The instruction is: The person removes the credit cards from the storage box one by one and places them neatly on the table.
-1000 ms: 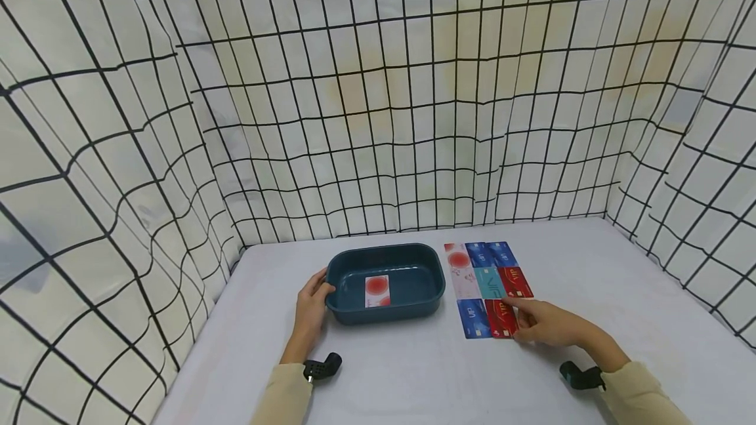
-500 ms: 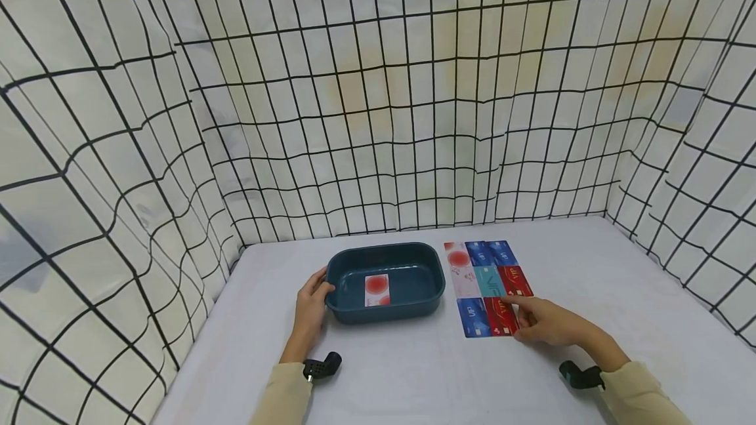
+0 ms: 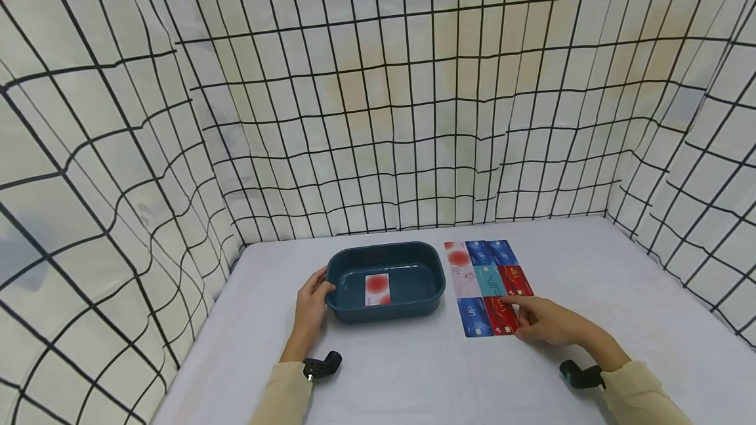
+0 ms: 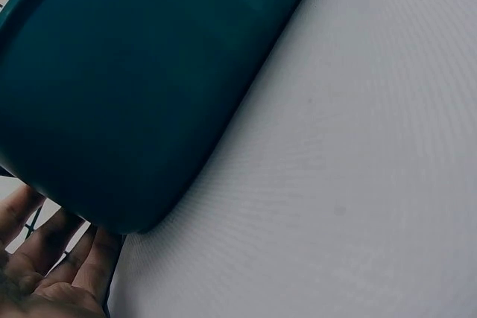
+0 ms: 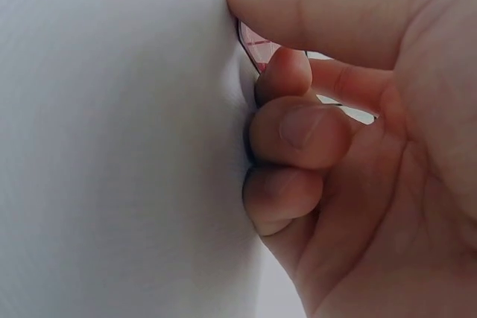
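Note:
At the left end of a dark blue-green rectangular dish (image 3: 378,315), my left hand (image 3: 311,303) holds the rim, thumb at the edge. The left wrist view shows several of its fingers (image 4: 45,251) against the outer wall. One card with a red circle (image 3: 377,289) lies flat inside the dish. My right hand (image 3: 549,322) is at the red VIP card (image 3: 499,320) in the front row, index fingertip on its far part and thumb at its near right edge. The right wrist view shows the other fingers curled on the white cloth; most of the card is hidden there.
Several cards lie edge to edge right of the dish: a blue one (image 3: 474,317), a teal one (image 3: 491,282), another red one (image 3: 515,280), two blue ones behind, and pink ones (image 3: 464,282). A white wall with a black grid (image 3: 413,149) encloses the table (image 3: 401,372).
The red card under my right hand has shifted very slightly. Otherwise both hands and the dish look the same.

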`<state>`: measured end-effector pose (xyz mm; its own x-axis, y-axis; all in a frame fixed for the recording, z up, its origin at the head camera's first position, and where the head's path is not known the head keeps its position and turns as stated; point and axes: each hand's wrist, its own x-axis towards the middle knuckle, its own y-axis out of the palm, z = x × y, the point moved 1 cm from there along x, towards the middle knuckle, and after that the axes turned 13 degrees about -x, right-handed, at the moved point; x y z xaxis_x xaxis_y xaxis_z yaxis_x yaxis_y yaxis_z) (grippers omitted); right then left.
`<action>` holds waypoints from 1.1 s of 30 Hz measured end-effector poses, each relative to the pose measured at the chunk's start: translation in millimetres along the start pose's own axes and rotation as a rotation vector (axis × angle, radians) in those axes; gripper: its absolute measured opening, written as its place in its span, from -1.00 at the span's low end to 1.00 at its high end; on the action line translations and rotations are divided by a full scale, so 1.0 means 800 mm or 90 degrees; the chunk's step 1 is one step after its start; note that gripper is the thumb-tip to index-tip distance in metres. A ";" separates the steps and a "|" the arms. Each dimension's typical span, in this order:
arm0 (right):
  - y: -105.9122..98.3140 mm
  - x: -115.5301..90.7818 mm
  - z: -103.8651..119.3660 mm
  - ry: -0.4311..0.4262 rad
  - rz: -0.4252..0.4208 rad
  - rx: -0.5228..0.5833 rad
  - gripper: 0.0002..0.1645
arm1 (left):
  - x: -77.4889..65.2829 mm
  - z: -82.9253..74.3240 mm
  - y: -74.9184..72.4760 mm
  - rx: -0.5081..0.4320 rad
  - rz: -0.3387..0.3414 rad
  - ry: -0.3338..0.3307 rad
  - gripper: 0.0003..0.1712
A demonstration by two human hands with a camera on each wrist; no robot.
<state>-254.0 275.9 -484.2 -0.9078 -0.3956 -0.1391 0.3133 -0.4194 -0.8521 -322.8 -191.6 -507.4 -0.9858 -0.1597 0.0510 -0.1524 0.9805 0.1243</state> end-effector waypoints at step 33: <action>-0.002 0.012 0.045 -0.093 -0.254 0.189 -0.54 | -0.005 -0.003 0.000 -0.004 -0.003 0.012 -0.37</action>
<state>-252.8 243.6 -466.4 -0.9310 -0.2582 0.2581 0.0348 -0.7664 -0.6414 -318.5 -191.2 -505.5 -0.9836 -0.1666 0.0684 -0.1567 0.9790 0.1302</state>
